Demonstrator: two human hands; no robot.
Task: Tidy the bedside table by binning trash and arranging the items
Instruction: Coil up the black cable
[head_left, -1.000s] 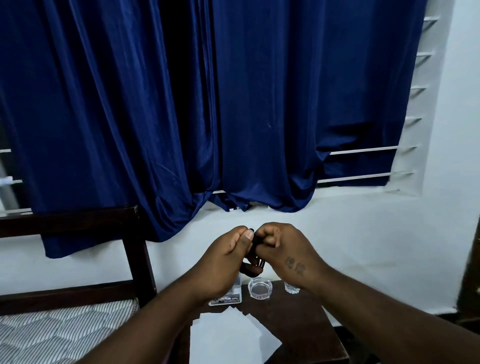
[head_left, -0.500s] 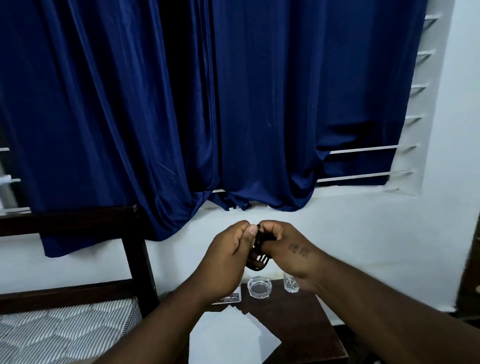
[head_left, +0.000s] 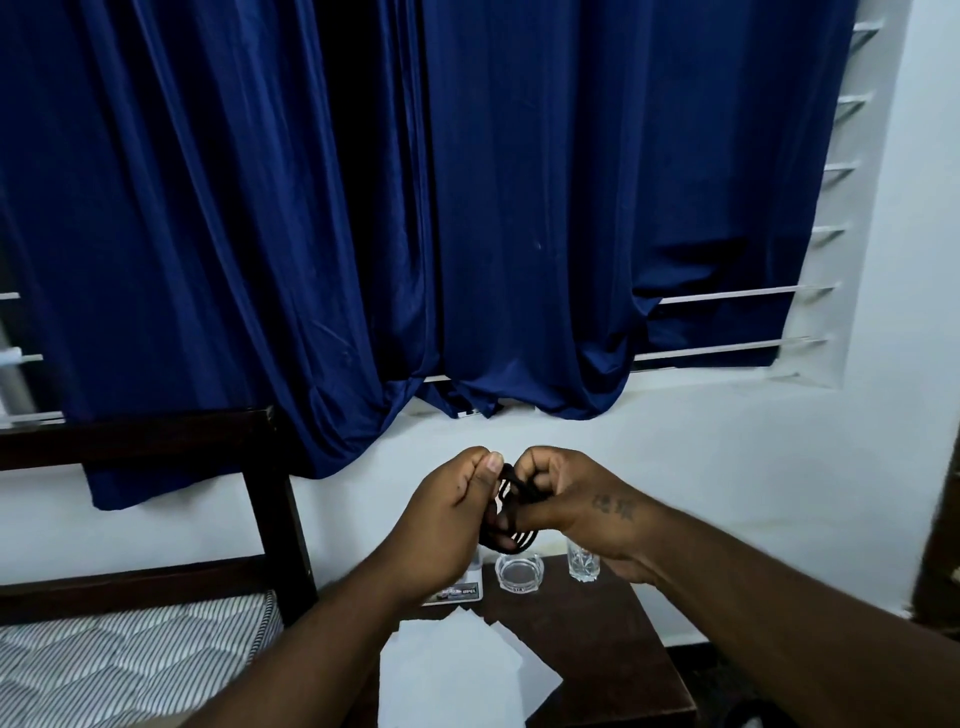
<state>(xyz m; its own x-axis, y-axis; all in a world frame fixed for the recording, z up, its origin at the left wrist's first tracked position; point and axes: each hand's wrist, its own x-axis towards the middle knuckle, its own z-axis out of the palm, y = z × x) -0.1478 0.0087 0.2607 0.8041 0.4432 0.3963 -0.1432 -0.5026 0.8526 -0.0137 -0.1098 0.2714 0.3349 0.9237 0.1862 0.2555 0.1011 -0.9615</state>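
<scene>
Both hands are raised together above the bench: left hand (head_left: 447, 512) and right hand (head_left: 566, 499) are each pinched on the same black cord (head_left: 511, 512), thumbs nearly touching at the top. Change over the last second: the bundle was mostly buried between the fists, now several loops show in the gap and one hangs out below the knuckles, and the hands have shifted slightly. My read is that the cord is being wound or gathered into a coil, so it's being arranged, not binned; not set down yet. Can't tell what kind of cord it is, too dark and mostly covered. Cord sits between the two hands, in the air, clear of the bench (head_left: 597, 649) surface. Below and beyond the hands on the bench: a glass ashtray (head_left: 519, 571) roughly under the cord, a small drinking glass (head_left: 583, 561) just right of it, a printed card (head_left: 454, 592) half hidden by the left wrist, and white paper sheets (head_left: 457, 670) at the near edge, which probably need sorting too.
</scene>
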